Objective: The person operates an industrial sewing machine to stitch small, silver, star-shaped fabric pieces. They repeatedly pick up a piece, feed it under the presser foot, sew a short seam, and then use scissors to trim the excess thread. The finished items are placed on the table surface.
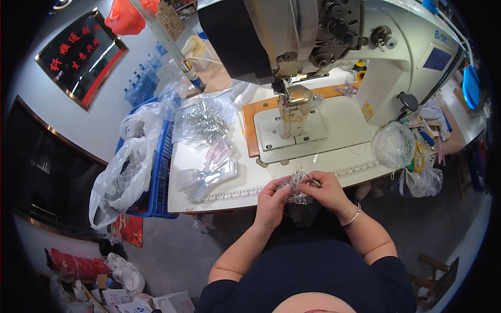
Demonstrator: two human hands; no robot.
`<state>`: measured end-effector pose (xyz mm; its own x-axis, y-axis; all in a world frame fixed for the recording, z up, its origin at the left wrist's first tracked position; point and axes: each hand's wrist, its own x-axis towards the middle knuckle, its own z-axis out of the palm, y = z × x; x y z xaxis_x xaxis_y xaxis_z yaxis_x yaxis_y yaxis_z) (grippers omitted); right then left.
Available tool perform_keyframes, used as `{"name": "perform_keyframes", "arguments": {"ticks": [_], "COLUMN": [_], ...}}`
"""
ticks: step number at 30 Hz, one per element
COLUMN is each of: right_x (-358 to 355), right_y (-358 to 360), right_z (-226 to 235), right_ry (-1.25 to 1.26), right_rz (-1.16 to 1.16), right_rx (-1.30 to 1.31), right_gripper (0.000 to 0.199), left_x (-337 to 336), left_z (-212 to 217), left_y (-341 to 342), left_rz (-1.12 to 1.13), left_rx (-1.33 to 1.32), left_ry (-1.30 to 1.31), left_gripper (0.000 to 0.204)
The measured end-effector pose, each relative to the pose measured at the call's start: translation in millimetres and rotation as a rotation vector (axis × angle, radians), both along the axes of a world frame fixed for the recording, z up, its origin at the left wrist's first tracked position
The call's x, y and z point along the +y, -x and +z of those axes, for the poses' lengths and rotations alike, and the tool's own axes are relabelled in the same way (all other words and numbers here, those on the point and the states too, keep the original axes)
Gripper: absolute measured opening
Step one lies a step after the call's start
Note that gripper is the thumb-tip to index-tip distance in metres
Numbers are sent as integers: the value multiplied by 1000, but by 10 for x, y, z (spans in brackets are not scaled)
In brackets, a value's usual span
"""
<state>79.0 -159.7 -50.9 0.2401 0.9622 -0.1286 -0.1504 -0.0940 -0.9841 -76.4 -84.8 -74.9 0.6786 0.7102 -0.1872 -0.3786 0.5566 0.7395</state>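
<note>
Both hands meet at the table's front edge around a small bunch of shiny, silvery trim (pixel 296 194). My left hand (pixel 272 202) pinches its left side, thumb and fingertips closed. My right hand (pixel 327 192) is closed at the other side, with a thin, green-tipped tool (pixel 314 181) between its fingers; its exact kind is too small to tell. Just beyond stands a post-bed sewing machine (pixel 389 94), its needle area (pixel 284 99) above the post. To the left, a pile of similar silvery pieces (pixel 209 122) lies on clear plastic.
Clear plastic strips (pixel 211 175) lie by the ruler tape (pixel 235 195) along the white table's edge. A blue crate (pixel 162 172) with plastic bags (pixel 125 169) stands left. At right are a clear round bag (pixel 394 145) and yellow-handled scissors (pixel 419 156). A wooden stool (pixel 438 279) stands lower right.
</note>
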Motion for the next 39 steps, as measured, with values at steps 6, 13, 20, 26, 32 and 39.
{"name": "perform_keyframes", "arguments": {"ticks": [6,13,20,26,32,39], "right_x": [15,-15,-265,-434,-272,-237], "right_y": [-33,-157,-498,-154,-38,56], "right_z": [9,10,412,475,331,317], "right_ry": [14,-123,-585,-593,-552,-531], "right_rz": [-1,-167,-529,-181,-171,-223], "right_rx": [-29,-113,-485,-992,-1099,-1132], "right_gripper": [17,15,38,35,33,31], "left_x": [-28,-30,153,197,161,120], "left_z": [126,68,423,349,348,348], "left_y": [16,44,299,326,349,341], "left_rz": [-1,107,495,518,529,560], "left_rx": [-109,226,303,276,254,314], "left_ry": [127,-310,-1918,-2109,-2086,-2047], "left_gripper": [30,28,25,27,28,31]}}
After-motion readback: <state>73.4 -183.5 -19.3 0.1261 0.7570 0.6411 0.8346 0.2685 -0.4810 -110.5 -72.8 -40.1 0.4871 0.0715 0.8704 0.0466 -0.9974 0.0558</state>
